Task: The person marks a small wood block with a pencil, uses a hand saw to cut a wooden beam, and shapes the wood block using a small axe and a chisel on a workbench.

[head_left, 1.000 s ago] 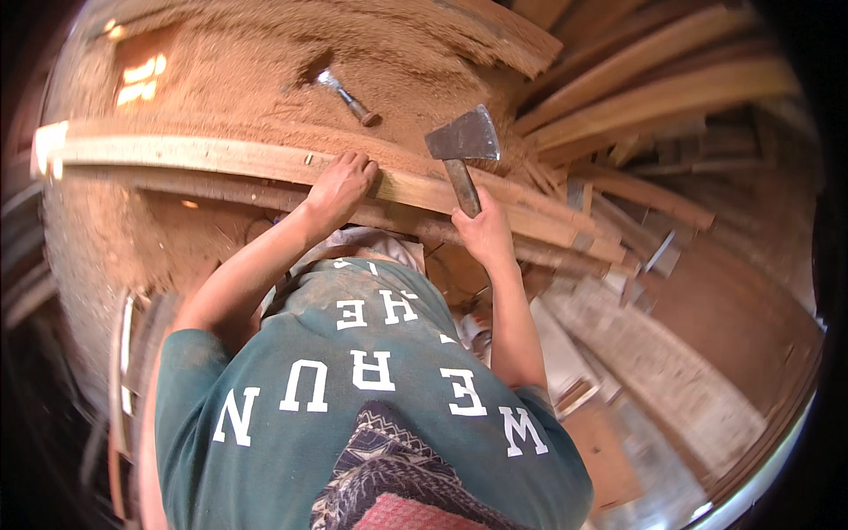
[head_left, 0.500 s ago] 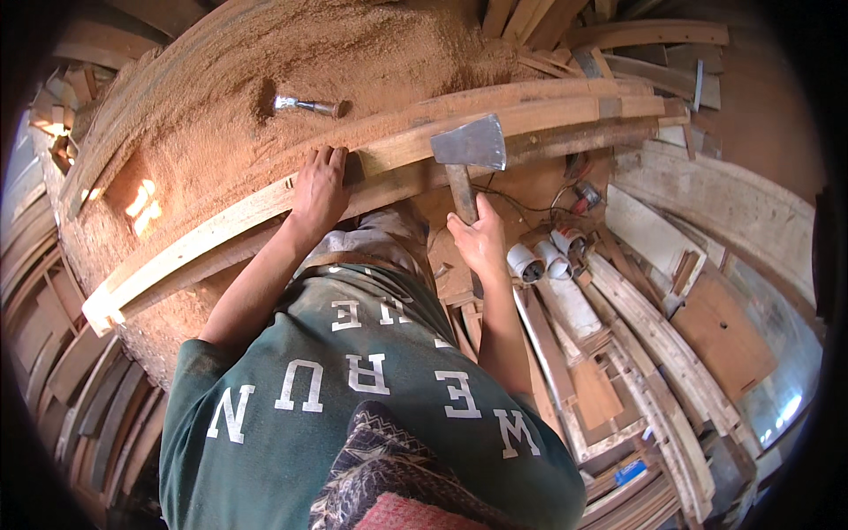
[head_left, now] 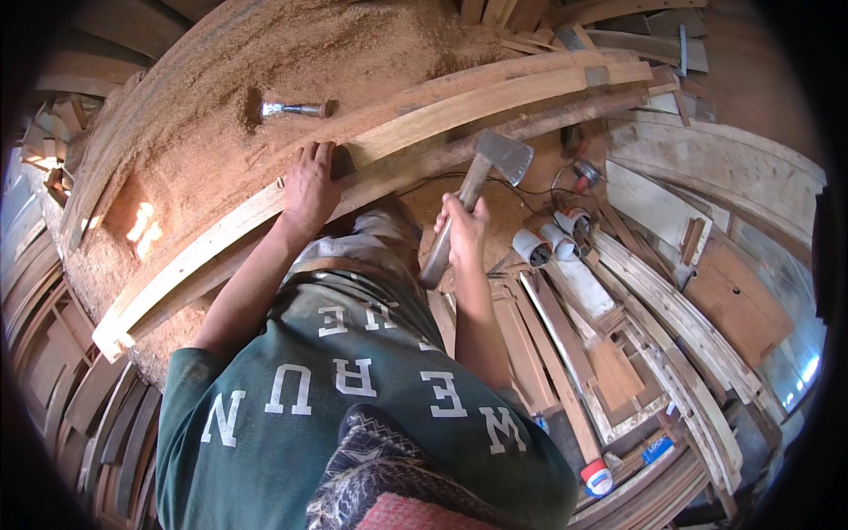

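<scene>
A long, curved wooden beam [head_left: 442,113] runs across the workspace, from near left to far right. My left hand [head_left: 311,185] grips it near its middle, fingers bent over the far edge, next to a dark patch or block [head_left: 343,162] on the beam. In my right hand [head_left: 462,228], closed round the wooden handle, is a hatchet [head_left: 506,157]. Its steel head points up and right, on the near side of the beam and apart from it. A chisel-like tool [head_left: 297,109] with a shiny blade and short handle lies in the sawdust beyond my left hand.
Sawdust [head_left: 203,97] covers the surface behind the beam. White cylindrical containers [head_left: 532,247], a cable [head_left: 521,201] and stacked timber strips [head_left: 671,353] lie to the right. A red-and-white round item [head_left: 597,478] is at lower right. More curved boards [head_left: 106,402] are piled at left.
The hatchet has swung down and to the right, its head dropping away from the beam and its handle tilting. My left hand stays on the beam. The view has shifted slightly.
</scene>
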`<state>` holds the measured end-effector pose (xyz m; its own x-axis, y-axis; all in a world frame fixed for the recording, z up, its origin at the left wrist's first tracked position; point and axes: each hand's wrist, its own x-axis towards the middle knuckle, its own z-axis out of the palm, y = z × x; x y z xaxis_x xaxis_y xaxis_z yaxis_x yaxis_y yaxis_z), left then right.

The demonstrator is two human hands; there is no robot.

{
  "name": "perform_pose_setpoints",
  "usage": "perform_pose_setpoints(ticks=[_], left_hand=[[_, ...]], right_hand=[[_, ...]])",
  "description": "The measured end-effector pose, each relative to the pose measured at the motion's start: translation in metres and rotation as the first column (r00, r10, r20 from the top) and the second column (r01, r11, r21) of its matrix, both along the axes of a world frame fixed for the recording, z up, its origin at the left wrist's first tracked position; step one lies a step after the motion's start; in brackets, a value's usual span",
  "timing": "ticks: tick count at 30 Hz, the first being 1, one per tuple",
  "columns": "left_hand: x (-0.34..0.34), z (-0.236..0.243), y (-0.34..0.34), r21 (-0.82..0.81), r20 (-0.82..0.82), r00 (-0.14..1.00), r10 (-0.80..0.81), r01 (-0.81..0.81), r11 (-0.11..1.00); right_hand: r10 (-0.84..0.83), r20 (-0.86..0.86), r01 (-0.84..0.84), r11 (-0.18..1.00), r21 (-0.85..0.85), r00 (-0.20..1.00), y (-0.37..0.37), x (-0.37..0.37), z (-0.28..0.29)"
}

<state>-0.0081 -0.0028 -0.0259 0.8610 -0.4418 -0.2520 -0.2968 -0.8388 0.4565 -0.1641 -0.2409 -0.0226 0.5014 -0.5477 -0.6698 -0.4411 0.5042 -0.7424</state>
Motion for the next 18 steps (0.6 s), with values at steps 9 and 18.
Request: perform_pose_setpoints(ticks=[9,18], left_hand=[[0.002,0.003,0.0,-0.001,-0.015,1.0,-0.002,0.002,1.0],[0.001,0.01,-0.002,0.085,-0.035,0.999,0.038,-0.035,0.996]], right_hand=[[-0.289,0.021,0.29,0.952,-0.096,0.957,-0.106,0.091,-0.097],[0.163,-0.792,-0.723,0.544,-0.425,0.588,-0.144,0.109,-0.088]])
